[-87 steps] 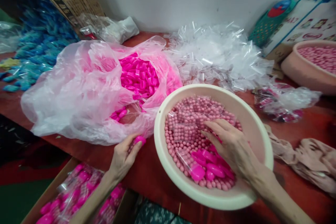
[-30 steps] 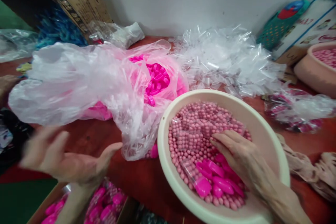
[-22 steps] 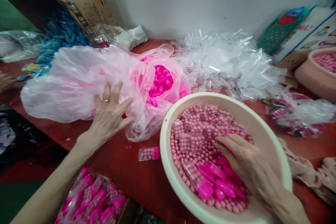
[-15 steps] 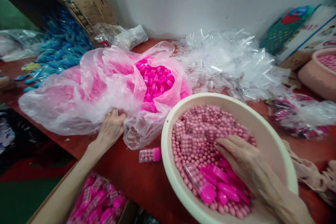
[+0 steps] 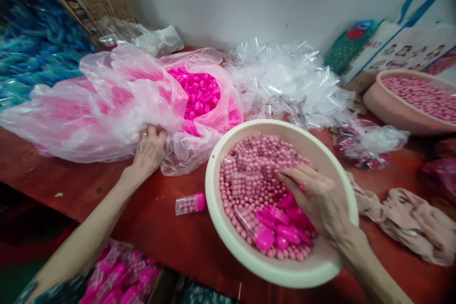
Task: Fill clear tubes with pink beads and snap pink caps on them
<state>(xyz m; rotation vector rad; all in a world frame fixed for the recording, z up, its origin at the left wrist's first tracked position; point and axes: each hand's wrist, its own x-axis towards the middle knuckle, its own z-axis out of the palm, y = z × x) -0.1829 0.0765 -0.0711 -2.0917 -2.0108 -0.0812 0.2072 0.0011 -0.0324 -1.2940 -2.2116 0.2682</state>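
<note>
Left hand (image 5: 148, 149) grips a fold of the pink plastic bag (image 5: 107, 104) of magenta caps (image 5: 197, 90), fingertips hidden in the film. Right hand (image 5: 313, 197) rests loosely curled on pink beads (image 5: 249, 171) in the cream basin (image 5: 285, 273); its grip is unclear. A small filled tube (image 5: 190, 203) lies on the red bench (image 5: 71, 185) just beside the basin.

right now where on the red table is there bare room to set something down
The red tabletop is bare below the big pink plastic bag, left of the small capped tube of beads. A narrow strip lies between that tube and the cream round basin. The back is crowded with clear wrappers; crumpled beige cloth fills the right.
</note>
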